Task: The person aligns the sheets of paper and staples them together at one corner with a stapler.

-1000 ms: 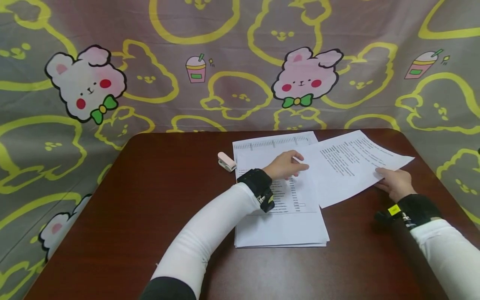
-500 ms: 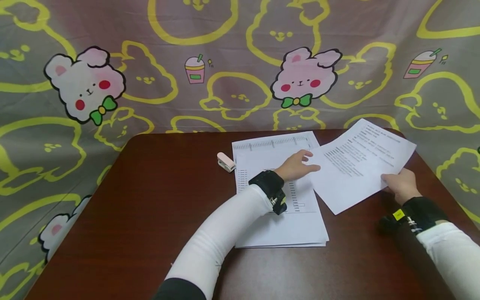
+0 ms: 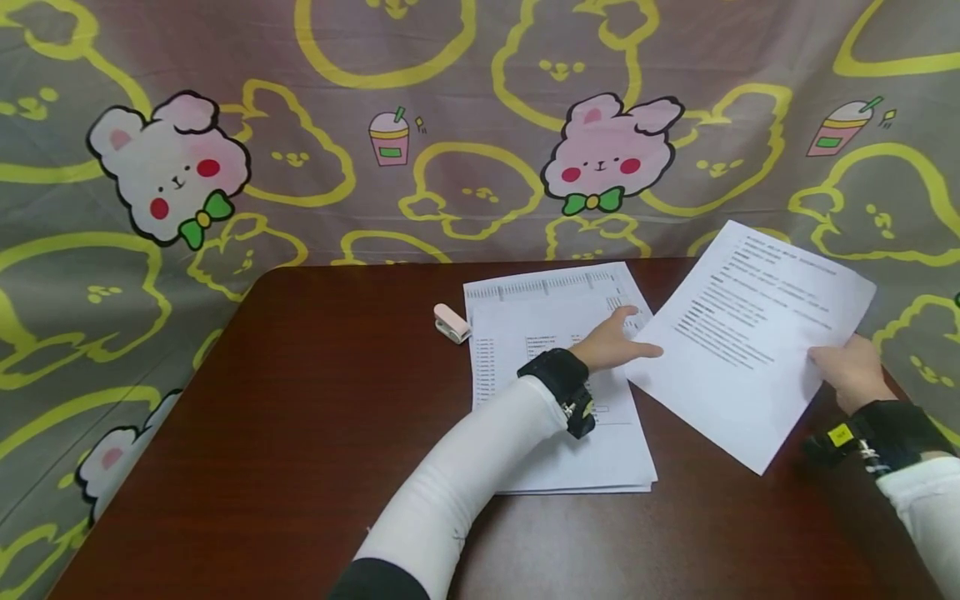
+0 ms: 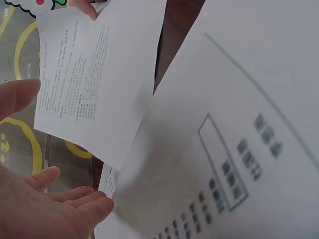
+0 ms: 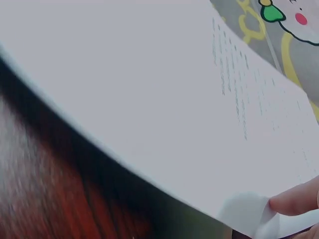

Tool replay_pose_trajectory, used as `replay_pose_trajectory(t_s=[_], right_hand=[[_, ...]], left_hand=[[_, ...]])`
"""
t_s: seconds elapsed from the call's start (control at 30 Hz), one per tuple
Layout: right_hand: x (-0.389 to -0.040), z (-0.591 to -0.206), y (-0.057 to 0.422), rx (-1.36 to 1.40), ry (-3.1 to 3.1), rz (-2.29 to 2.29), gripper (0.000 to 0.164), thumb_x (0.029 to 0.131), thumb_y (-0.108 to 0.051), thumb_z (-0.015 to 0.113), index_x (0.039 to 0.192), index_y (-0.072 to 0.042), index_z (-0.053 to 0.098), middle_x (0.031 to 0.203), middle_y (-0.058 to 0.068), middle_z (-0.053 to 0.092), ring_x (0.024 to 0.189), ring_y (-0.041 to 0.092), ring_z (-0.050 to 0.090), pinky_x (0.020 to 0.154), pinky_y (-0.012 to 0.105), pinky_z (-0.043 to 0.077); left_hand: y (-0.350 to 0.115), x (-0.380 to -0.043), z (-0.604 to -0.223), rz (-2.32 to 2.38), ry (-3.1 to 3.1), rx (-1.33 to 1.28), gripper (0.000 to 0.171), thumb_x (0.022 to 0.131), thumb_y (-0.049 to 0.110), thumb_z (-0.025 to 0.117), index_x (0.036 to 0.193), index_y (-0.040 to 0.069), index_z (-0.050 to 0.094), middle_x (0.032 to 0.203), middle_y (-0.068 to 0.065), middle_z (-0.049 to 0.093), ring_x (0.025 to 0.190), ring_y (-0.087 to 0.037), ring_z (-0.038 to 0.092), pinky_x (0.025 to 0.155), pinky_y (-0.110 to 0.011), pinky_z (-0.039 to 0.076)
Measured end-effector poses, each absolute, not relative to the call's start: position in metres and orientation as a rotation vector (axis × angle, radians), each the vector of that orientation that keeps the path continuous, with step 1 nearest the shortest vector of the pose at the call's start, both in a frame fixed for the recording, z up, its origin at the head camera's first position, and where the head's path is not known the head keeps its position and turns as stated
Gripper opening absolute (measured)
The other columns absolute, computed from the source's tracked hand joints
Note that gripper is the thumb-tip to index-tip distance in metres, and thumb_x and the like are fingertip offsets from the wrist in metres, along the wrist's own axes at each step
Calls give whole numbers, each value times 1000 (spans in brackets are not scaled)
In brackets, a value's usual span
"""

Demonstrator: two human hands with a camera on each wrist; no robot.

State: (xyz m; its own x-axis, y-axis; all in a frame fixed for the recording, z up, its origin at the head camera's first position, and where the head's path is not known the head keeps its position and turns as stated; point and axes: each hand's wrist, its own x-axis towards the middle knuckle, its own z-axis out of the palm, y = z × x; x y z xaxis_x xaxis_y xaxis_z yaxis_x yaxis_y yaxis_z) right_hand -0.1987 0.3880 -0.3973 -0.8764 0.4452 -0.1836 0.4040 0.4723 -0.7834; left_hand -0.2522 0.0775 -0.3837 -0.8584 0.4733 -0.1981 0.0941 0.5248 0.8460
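My right hand (image 3: 851,371) pinches a printed sheet of paper (image 3: 757,367) by its right edge, thumb on top. The sheet is lifted and tilted, standing to the right of a stack of papers (image 3: 570,458). In the right wrist view the thumb and a fingertip (image 5: 296,201) hold the sheet's edge, which bends slightly. My left hand (image 3: 611,342) hovers over the upper right of the stack, close to the sheet's left corner. The left wrist view shows that hand (image 4: 55,209) with fingers spread and nothing between them.
A small pale pink stapler (image 3: 452,323) lies at the stack's left side. The dark brown table (image 3: 300,417) stretches left and forward. A patterned curtain (image 3: 480,125) hangs behind the table's far edge.
The right hand has moved right, drawing the sheet off the stack and raising it to a steeper tilt. The left hand has followed to the right across the stack.
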Motion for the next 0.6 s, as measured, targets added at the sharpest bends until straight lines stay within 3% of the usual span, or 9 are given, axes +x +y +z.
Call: replay_pose_trajectory(t_s=[0.2,0.37,0.47,0.6], right_hand=[[-195,-394,395,-812,-2654,1377,60,94,-5,42,143,19,17,142,41,27,116,51,36,100,62,33],[-194,-388,398,-828,-2651,1387,59,95,-7,43,142,20,18,140,40,28,114,50,36,99,60,33],[-194,-386,398,-833,-2659,1390,59,96,-9,43,142,19,18,140,39,28,114,49,36,101,60,32],[-194,-386,397,-828,-2647,1413,61,97,-12,42,145,17,17,144,38,27,118,51,36,104,60,29]], left_hand=[[86,-247,-389,1286,2349,411,75,90,34,68,150,11,30,151,-11,38,136,-23,38,107,-37,34],[93,-247,-394,1271,2366,413,64,93,29,64,146,4,39,139,-12,53,126,-21,50,99,-28,42],[96,-245,-397,1272,2363,435,51,95,23,62,139,2,49,126,-12,61,107,-20,61,83,-26,49],[97,-240,-402,1283,2361,454,35,96,14,60,128,2,61,108,-10,67,80,-15,63,64,-23,49]])
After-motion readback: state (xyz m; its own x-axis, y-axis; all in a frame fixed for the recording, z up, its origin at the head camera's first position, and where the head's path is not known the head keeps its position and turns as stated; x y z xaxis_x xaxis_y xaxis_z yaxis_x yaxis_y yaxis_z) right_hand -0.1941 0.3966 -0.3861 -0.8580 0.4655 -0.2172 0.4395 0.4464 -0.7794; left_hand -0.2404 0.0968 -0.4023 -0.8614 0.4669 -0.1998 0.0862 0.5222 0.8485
